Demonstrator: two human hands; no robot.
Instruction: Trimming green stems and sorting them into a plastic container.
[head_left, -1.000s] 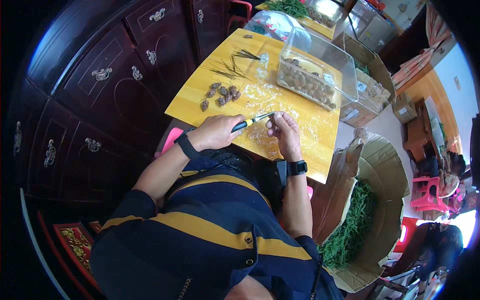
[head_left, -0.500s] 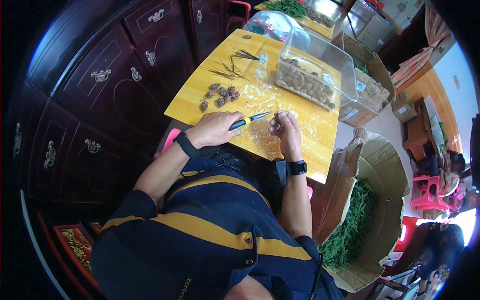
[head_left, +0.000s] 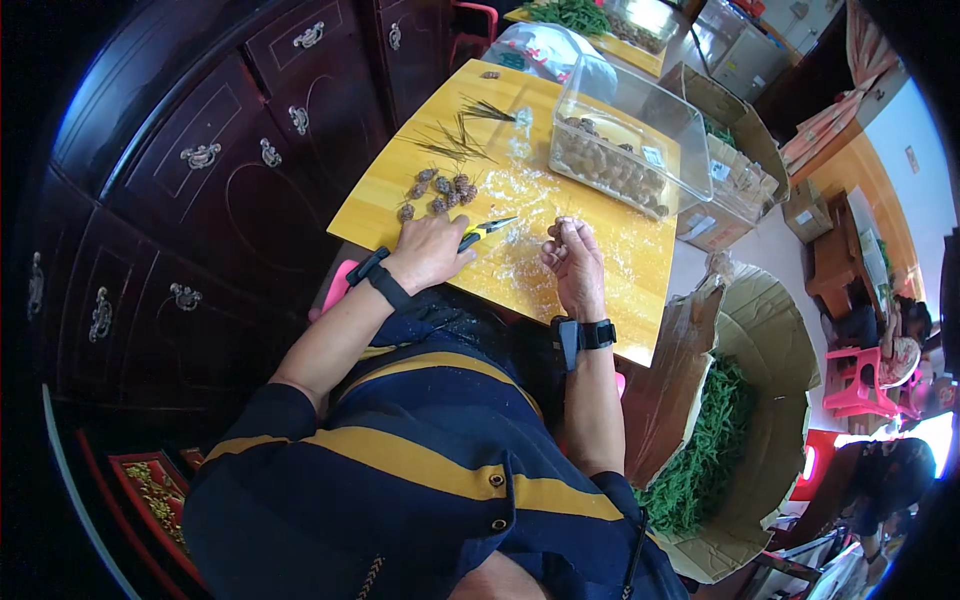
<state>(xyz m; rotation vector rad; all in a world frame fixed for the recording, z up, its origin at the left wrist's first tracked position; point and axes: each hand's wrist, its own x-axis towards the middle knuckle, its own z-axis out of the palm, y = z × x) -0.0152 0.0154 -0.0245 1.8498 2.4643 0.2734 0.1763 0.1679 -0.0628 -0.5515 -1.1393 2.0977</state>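
Note:
My left hand (head_left: 432, 250) is palm down at the table's near left edge, its fingers close to a small pile of brown pine cones (head_left: 441, 188). Between its thumb and fingers are pliers (head_left: 488, 229) with yellow and black handles, the pointed metal jaws facing right; the hand hides most of the handles. My right hand (head_left: 577, 262) is raised over the table to the right of the pliers' tip, its fingers pinched on a small brown pine cone (head_left: 555, 231), largely covered by the fingers. A thin wire seems to stick up from it.
Dark wires (head_left: 450, 142) lie at the far left of the yellow table (head_left: 630, 300), which has white flakes scattered on it. A clear plastic bin (head_left: 610, 185) of cones stands at the back right. Beside the table is a cardboard box (head_left: 770, 330) of green sprigs (head_left: 700, 450).
My left hand has moved left and slightly away from me toward the cone pile, drawing the pliers back from my right hand. My right hand has barely moved.

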